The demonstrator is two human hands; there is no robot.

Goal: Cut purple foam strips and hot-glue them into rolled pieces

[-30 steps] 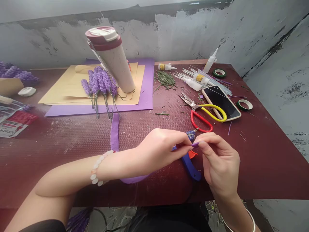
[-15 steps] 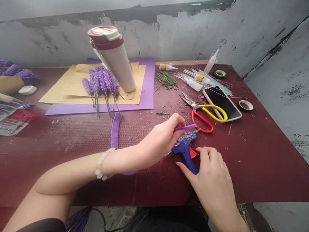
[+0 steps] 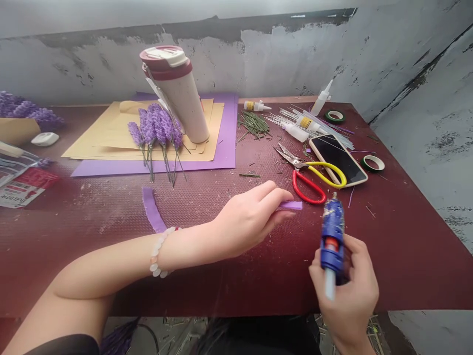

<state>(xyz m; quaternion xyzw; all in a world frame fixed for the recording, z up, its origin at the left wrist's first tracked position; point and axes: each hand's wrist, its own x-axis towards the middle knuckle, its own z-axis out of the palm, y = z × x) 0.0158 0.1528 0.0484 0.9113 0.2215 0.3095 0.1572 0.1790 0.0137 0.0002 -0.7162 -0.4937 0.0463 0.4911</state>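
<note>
Pinched between the fingers of my left hand [image 3: 254, 214] is a purple strip [image 3: 293, 205], its end poking out to the right. More purple strip curves over the table beyond my left wrist; whether it is the same piece is hidden by my arm. My right hand [image 3: 351, 281] is wrapped round a blue hot glue gun [image 3: 333, 231], raised off the table with its nozzle pointing away. A whitish glue stick sticks out of its back end. Just beyond both hands lie scissors [image 3: 301, 165] with one red and one yellow handle.
A phone [image 3: 340, 160], tape rolls [image 3: 372, 163], glue bottles [image 3: 321, 98] and cut green stems [image 3: 254, 124] lie at the back right. A tall tumbler [image 3: 181, 98] stands on tan paper [image 3: 92, 133] beside lavender sprigs [image 3: 157, 125]. At far left sits a red-and-white package [image 3: 27, 187].
My right hand has closed on the glue gun, lifted it and moved it right. The strip's trailing part has swung left, and my left hand has shifted slightly.
</note>
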